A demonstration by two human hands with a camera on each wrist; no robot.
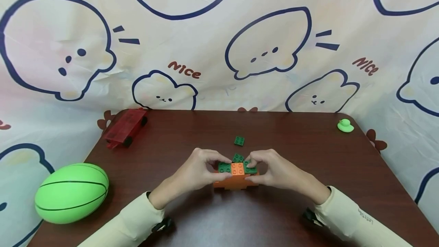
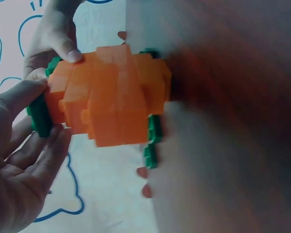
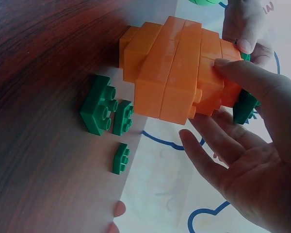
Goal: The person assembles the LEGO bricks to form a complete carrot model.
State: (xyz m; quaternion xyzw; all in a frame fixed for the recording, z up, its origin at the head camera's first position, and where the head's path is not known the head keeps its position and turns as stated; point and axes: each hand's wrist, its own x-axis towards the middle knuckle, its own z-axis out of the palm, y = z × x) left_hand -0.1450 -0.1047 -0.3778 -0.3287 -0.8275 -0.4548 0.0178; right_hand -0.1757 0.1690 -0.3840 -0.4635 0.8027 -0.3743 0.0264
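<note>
A stepped build of orange toy bricks (image 1: 234, 182) stands on the table between both hands. Its top row has a green brick (image 1: 224, 167) at the left, an orange brick in the middle and another green brick (image 1: 252, 170) at the right. From the left, my left hand (image 1: 202, 167) grips the top of the build, thumb on the near side and fingers behind. My right hand (image 1: 272, 167) grips the opposite end the same way; its thumb presses the orange side in the right wrist view. Green overhangs the end of the orange top in both wrist views.
Behind the build lie loose green bricks, one close (image 1: 238, 158) and one farther back (image 1: 239, 140); a bigger green brick (image 3: 97, 107) shows beside them. Around the table are a green ball (image 1: 72, 193), a translucent red toy car (image 1: 127, 127) and a green toy duck (image 1: 345, 125).
</note>
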